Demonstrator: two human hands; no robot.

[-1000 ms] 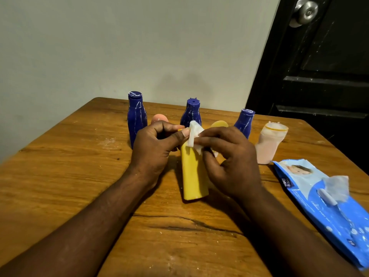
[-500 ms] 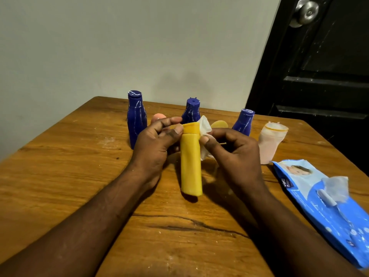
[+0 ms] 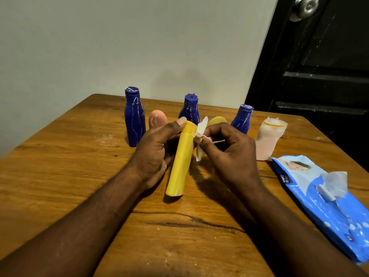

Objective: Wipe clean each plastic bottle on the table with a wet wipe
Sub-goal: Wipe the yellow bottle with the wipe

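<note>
Item: yellow bottle [image 3: 179, 166]; left grip [image 3: 153, 150] curled round its top; right grip [image 3: 229, 156] pinching wipe [image 3: 201, 125] at cap [image 3: 190, 127]. Advised: hold steady; rub round cap, then turn.

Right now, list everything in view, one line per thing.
tall blue bottle: 1, dark blue, back left
middle blue bottle: 1, dark blue, back centre
right blue bottle: 1, dark blue, back, right of centre
peach bottle: 1, peach, between tall and middle blue bottles, partly hidden
rear yellow bottle: 1, yellow, between middle and right blue bottles, mostly hidden
pale pink bottle: 1, pink with yellow band, rightmost bottle
held yellow bottle: 1, yellow, centre, tilted
wet wipe: 1, white, against held yellow bottle's cap
wipes pack: 1, blue, table's right side
table: 1, brown wood
door: 1, black, back right
left hand: 1, grips held yellow bottle
right hand: 1, pinches wet wipe
</note>
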